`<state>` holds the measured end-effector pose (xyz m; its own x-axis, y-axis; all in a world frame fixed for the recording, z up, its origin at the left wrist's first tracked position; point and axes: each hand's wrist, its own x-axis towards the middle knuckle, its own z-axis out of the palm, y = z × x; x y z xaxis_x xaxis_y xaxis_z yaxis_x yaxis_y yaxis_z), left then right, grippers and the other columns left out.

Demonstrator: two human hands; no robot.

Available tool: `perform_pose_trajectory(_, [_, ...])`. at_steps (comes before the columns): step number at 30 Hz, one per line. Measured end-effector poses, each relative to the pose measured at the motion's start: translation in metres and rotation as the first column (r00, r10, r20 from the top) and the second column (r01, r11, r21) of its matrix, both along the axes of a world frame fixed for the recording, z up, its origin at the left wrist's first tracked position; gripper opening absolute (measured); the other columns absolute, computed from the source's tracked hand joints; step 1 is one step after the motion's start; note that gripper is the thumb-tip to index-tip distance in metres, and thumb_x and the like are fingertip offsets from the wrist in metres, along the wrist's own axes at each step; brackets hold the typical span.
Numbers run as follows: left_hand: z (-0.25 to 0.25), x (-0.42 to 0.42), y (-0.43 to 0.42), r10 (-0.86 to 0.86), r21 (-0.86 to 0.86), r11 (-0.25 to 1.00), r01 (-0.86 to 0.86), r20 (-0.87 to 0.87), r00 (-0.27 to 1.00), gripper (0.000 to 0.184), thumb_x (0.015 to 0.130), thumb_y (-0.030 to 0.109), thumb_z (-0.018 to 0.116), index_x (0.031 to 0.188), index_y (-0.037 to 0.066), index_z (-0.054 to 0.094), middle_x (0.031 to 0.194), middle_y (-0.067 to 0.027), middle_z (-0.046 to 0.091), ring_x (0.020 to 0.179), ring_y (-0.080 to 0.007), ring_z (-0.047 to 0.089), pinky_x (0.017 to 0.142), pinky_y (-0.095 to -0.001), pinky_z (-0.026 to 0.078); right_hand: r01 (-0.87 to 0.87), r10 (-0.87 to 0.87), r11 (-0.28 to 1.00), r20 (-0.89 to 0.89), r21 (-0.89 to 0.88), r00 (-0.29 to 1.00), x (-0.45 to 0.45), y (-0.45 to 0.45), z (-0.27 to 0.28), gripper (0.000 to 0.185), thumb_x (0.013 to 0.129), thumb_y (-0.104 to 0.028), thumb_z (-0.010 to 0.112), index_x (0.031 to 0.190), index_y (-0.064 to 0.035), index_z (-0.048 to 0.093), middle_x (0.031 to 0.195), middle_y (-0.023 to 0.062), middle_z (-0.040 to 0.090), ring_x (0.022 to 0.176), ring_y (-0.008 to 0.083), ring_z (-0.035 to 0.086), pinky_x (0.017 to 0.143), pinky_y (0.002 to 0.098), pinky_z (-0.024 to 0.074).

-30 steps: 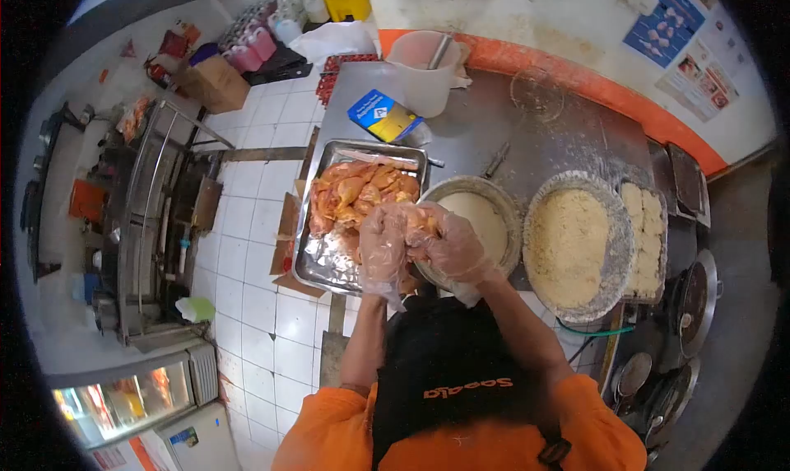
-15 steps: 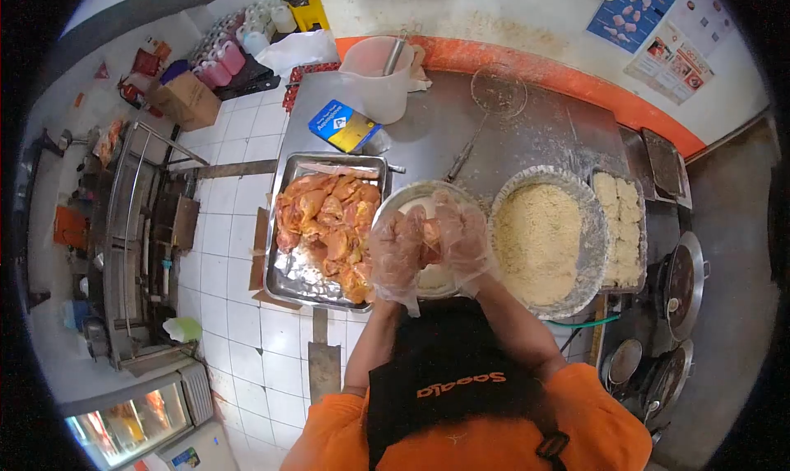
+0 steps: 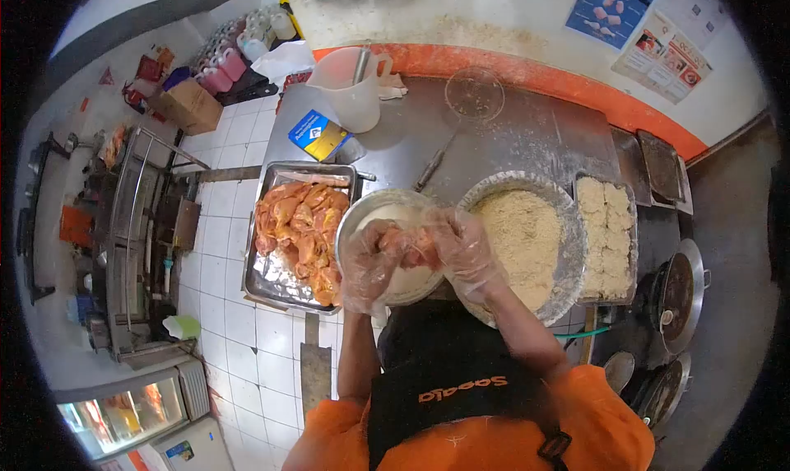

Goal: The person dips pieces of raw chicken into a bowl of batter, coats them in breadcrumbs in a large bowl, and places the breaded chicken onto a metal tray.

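Note:
A raw chicken piece point(image 3: 421, 249) is held between my two hands, over a round bowl of pale batter point(image 3: 383, 208). My left hand point(image 3: 370, 261), in a clear plastic glove, grips its left side. On its right side are the closed fingers of my right hand point(image 3: 465, 249), gloved too. Left of the bowl, a metal tray point(image 3: 271, 283) holds raw marinated chicken point(image 3: 304, 224) and a knife along its far edge. To the right stands a wide bowl point(image 3: 574, 249) of crumbly flour point(image 3: 518, 232). Beyond it, a tray of coated pieces point(image 3: 605, 232) lies.
A white pitcher point(image 3: 350, 96) and a blue-yellow packet point(image 3: 317, 136) stand on the metal table point(image 3: 420, 133) at the back left. A round wire strainer point(image 3: 475, 95) lies behind the bowls. Large pans point(image 3: 683, 294) are at the far right.
The view has shifted, so the trays and bowls appear further left. My hands have moved from near the chicken tray to above the batter bowl, still holding the piece.

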<state>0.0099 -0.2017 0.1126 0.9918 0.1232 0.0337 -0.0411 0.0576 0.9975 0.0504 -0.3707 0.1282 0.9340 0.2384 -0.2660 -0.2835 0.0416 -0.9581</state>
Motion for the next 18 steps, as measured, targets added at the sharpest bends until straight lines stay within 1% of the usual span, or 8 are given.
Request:
perform_pose_trajectory(1, [-0.001,-0.001,-0.007,-0.015,0.002,1.000,0.015,0.003,1.000,0.012,0.096,0.008,0.070,0.100,-0.002,0.065,0.080,-0.0054,0.067,0.067,-0.0103,0.062,0.059,-0.0244,0.050,0.068,-0.068,0.998,0.011,0.015,0.998,-0.002,-0.003,-0.007,0.036,0.100,-0.032,0.066,0.086,0.0005,0.068,0.066,0.0013,0.062,0.059,0.0130,0.056,0.054,0.0327,0.0463])
perform_pose_trajectory(4, [-0.020,0.002,-0.032,0.077,0.169,0.983,-0.079,0.018,0.997,0.015,0.094,0.011,0.074,0.092,-0.001,0.066,0.077,-0.0043,0.066,0.067,-0.0095,0.060,0.059,-0.0255,0.049,0.233,-0.014,0.870,0.450,-0.434,0.893,-0.001,-0.019,-0.034,0.045,0.104,-0.037,0.058,0.081,-0.0002,0.067,0.063,0.0014,0.059,0.059,0.0110,0.056,0.053,0.0309,0.0455])
perform_pose_trajectory(7, [-0.012,-0.006,-0.049,0.081,-0.146,0.984,-0.102,-0.143,0.986,0.018,0.090,0.012,0.078,0.087,-0.001,0.066,0.075,-0.0036,0.066,0.067,-0.0097,0.060,0.059,-0.0272,0.050,0.132,-0.077,0.966,0.240,-0.222,0.968,-0.010,-0.032,-0.002,0.044,0.105,-0.039,0.056,0.085,-0.0013,0.068,0.064,0.0010,0.058,0.057,0.0123,0.055,0.052,0.0316,0.0458])
perform_pose_trajectory(10, [-0.025,-0.002,-0.050,0.122,0.004,0.992,-0.123,-0.162,0.979,0.016,0.088,0.010,0.079,0.090,-0.002,0.069,0.078,-0.0042,0.068,0.069,-0.0113,0.063,0.060,-0.0280,0.051,0.242,-0.133,0.885,-0.282,0.399,0.950,-0.010,-0.033,0.004,0.039,0.105,-0.036,0.058,0.092,-0.0007,0.068,0.074,0.0013,0.062,0.064,0.0141,0.058,0.058,0.0328,0.0494])
perform_pose_trajectory(12, [-0.014,-0.005,-0.047,0.077,-0.137,0.985,-0.101,-0.175,0.982,0.015,0.088,0.008,0.078,0.097,-0.003,0.071,0.081,-0.0047,0.069,0.071,-0.0120,0.064,0.063,-0.0274,0.052,0.113,-0.101,0.993,-0.231,0.040,0.968,-0.008,-0.043,0.023,0.032,0.104,-0.031,0.061,0.101,-0.0002,0.067,0.085,0.0033,0.066,0.076,0.0134,0.061,0.065,0.0312,0.0517])
perform_pose_trajectory(14, [-0.006,-0.005,-0.042,0.035,-0.167,0.984,-0.059,-0.141,0.989,0.017,0.089,0.006,0.076,0.103,-0.003,0.073,0.084,-0.0052,0.071,0.073,-0.0124,0.065,0.067,-0.0266,0.053,0.040,-0.040,0.999,-0.084,0.002,0.996,-0.007,-0.054,0.008,0.028,0.103,-0.026,0.063,0.109,0.0002,0.067,0.094,0.0057,0.069,0.085,0.0128,0.064,0.071,0.0294,0.0535])
perform_pose_trajectory(16, [-0.006,-0.006,-0.030,-0.012,-0.093,0.996,0.006,-0.068,0.998,0.019,0.090,0.006,0.074,0.107,-0.002,0.074,0.087,-0.0055,0.072,0.075,-0.0122,0.065,0.070,-0.0256,0.053,-0.024,-0.029,0.959,0.180,0.284,0.983,-0.007,-0.060,-0.048,0.027,0.102,-0.023,0.064,0.115,0.0007,0.066,0.101,0.0086,0.071,0.092,0.0124,0.066,0.075,0.0274,0.0547])
perform_pose_trajectory(18, [0.001,-0.008,-0.024,0.022,0.031,0.999,-0.020,-0.068,0.997,0.018,0.091,0.007,0.074,0.107,-0.002,0.075,0.090,-0.0051,0.072,0.076,-0.0123,0.064,0.072,-0.0255,0.053,-0.035,0.010,0.984,0.142,0.176,0.990,-0.005,-0.064,-0.039,0.028,0.101,-0.020,0.066,0.120,0.0008,0.065,0.103,0.0092,0.072,0.089,0.0130,0.068,0.073,0.0269,0.0560])
